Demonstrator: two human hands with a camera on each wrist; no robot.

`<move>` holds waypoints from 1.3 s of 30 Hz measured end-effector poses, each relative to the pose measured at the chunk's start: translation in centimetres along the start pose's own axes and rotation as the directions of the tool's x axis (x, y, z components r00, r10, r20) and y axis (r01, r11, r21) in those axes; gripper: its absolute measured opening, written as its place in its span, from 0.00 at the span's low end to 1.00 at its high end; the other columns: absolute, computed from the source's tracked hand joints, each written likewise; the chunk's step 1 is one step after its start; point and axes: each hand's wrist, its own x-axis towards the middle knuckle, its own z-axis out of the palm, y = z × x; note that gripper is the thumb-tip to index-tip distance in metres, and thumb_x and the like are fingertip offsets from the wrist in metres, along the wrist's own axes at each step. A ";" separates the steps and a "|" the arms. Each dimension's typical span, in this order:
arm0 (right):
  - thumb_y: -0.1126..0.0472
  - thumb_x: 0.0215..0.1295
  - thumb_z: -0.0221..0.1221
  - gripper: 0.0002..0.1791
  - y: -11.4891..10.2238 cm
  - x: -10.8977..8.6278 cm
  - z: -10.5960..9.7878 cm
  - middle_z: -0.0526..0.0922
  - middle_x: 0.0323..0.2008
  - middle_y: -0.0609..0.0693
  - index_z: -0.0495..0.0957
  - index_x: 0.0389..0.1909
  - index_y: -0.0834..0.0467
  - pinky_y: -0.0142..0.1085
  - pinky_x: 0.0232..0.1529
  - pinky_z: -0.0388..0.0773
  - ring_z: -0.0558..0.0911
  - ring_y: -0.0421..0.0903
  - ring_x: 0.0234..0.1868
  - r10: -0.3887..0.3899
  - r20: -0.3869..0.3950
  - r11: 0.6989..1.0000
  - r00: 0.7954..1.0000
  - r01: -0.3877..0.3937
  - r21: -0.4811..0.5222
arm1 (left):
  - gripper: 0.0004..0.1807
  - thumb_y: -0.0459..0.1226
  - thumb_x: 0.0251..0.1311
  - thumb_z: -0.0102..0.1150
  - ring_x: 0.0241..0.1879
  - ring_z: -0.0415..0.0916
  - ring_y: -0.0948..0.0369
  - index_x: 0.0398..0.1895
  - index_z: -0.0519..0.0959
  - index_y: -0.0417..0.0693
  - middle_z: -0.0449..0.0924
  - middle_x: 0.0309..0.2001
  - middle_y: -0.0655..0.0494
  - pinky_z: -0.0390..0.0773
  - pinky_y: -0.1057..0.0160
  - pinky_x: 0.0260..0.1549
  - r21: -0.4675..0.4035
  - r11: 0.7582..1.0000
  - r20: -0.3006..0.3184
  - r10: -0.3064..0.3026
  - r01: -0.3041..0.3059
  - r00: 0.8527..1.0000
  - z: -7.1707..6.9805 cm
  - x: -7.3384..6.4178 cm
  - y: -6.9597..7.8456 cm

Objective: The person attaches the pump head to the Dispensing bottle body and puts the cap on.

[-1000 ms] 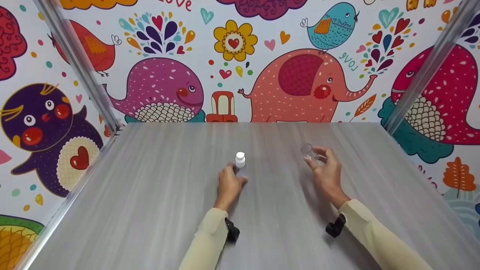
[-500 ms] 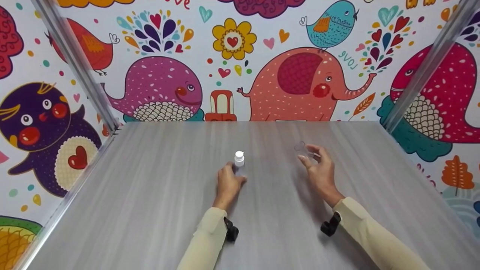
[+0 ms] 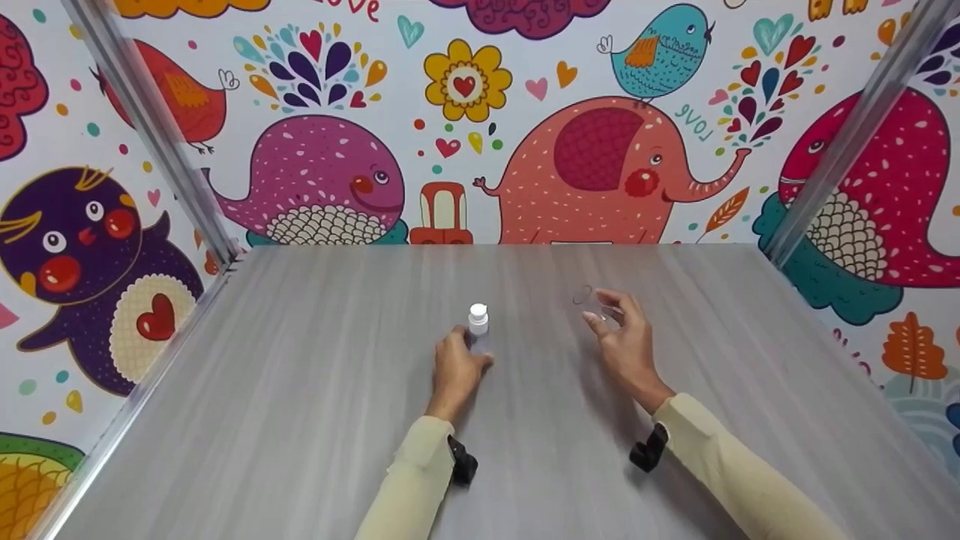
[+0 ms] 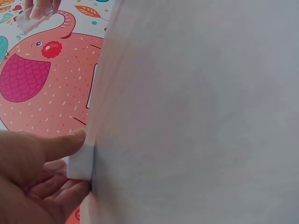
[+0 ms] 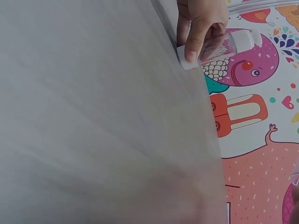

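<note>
A small clear bottle with a white pump top [image 3: 478,321] and a white base [image 5: 187,60] stands upright on the grey table [image 3: 322,390]. My left hand [image 3: 457,369] grips it low down, thumb on one side and fingers on the other, as the left wrist view also shows around the white base [image 4: 81,161]. To the right, my right hand [image 3: 628,341] pinches a clear, hollow cap [image 3: 583,295] between thumb and fingers. This cap is raised above the table, tilted, with its round rim towards the left. Only a sliver of the right hand [image 5: 295,205] shows in the right wrist view.
A wall with cartoon animals [image 3: 600,180] rises at the table's back edge, and similar printed walls stand at both sides. Metal posts [image 3: 161,135] stand at the back corners. Black wrist cameras [image 3: 463,460] sit on both wrists over cream sleeves [image 3: 409,480].
My right hand has moved left towards the bottle, carrying the clear cap and turning its rim further left. The left hand and bottle have stayed in place.
</note>
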 end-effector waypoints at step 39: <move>0.67 0.63 0.65 0.21 -1.9 0.4 3.8 0.78 0.50 0.58 0.77 0.56 0.61 0.51 0.59 0.77 0.78 0.54 0.54 -0.212 0.104 0.977 0.972 0.213 -0.008 | 0.20 0.26 0.44 0.73 0.47 0.83 0.48 0.43 0.80 0.34 0.86 0.44 0.40 0.79 0.48 0.51 -0.016 0.999 -0.017 0.027 -0.028 0.999 -0.1 0.1 -0.2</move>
